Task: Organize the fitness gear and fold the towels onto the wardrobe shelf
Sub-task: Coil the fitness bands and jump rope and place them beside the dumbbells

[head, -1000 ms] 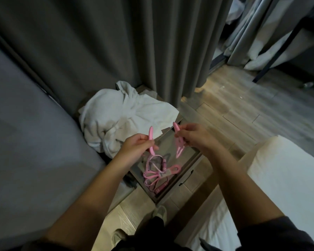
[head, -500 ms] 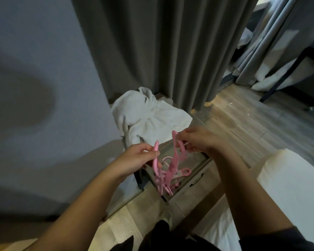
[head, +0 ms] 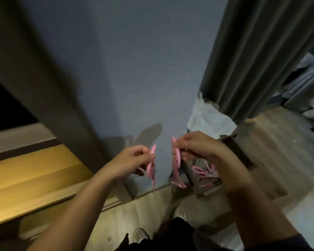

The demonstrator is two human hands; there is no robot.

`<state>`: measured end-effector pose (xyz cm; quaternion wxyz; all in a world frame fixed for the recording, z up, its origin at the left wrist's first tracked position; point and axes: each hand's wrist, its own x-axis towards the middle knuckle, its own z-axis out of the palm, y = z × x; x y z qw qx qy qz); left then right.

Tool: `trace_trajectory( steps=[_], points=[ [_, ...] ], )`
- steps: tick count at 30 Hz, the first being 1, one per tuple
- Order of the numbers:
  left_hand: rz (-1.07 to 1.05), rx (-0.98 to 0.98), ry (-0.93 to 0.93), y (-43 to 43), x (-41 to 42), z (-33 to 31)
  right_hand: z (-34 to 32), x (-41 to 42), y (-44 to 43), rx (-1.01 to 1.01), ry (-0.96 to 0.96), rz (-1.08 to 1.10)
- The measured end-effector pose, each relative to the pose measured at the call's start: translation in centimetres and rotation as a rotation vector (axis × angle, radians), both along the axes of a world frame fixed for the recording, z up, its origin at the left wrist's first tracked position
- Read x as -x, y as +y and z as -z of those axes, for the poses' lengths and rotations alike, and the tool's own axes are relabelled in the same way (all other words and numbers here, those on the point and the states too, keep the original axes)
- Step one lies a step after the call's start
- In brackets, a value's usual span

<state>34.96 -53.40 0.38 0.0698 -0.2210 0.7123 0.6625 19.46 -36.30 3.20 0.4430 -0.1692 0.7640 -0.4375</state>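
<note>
A person stands by the wardrobe with the fitness gear's rope [head: 176,165] held up in both hands. Both forearms reach forward from 6 o'clock, wrists about level and slightly apart. The left grip [head: 132,160] pinches one pink handle [head: 151,158] between thumb and curled fingers. The right grip [head: 198,147], knuckles up, pinches the other handle [head: 175,153], and slack dangles below each. More pink loops lie in the open drawer [head: 189,173], at 4 o'clock of the right grip. The towel [head: 208,120] lies crumpled and unfolded at 1 o'clock, and the lit shelf [head: 34,174] is at 9 o'clock. The step in hand looks like bundling the rope. Next, probably, the handles come together and the bundle goes left to the shelf, with care that loose ends do not snag.
</note>
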Motion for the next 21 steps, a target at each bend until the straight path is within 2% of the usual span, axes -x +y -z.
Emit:
trace_trajectory(
  steps=[4,12,17,21],
  points=[
    [-0.202,-0.037,-0.032,-2.5,-5.5,0.0,1.4,-2.6,-4.9,-0.002,-0.087,-0.115],
    [-0.577,-0.044,-0.075,-5.8,-13.9,1.1,4.1,-8.9,-14.9,-0.019,-0.226,-0.485],
    [-0.775,-0.008,-0.111,-7.3,-20.0,2.4,5.1,-14.5,-19.8,0.018,-0.233,-0.618],
    [-0.850,0.014,-0.110,-9.8,-24.6,2.8,5.7,-18.8,-23.0,0.025,-0.215,-0.690]
  ],
)
